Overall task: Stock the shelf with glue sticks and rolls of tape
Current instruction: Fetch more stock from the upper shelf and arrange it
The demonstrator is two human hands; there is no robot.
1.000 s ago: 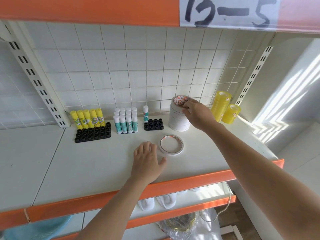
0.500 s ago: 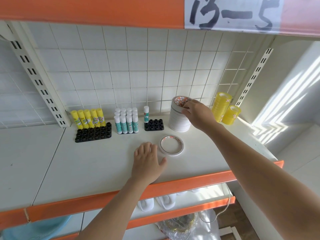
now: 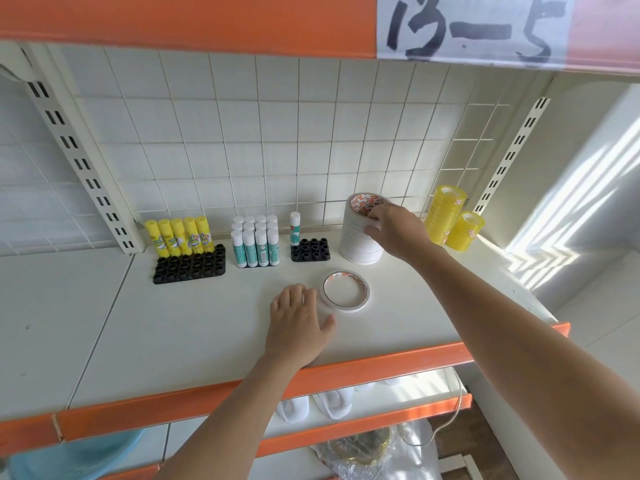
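Now my right hand [image 3: 398, 233] grasps the top of the white tape stack [image 3: 360, 237] at one o'clock on the white shelf [image 3: 173, 327]; my left hand [image 3: 298, 323] lies flat, released, beside a loose tape roll [image 3: 344, 291]. Glue sticks [image 3: 180, 235] stand at eleven against the wire grid [image 3: 277, 133].
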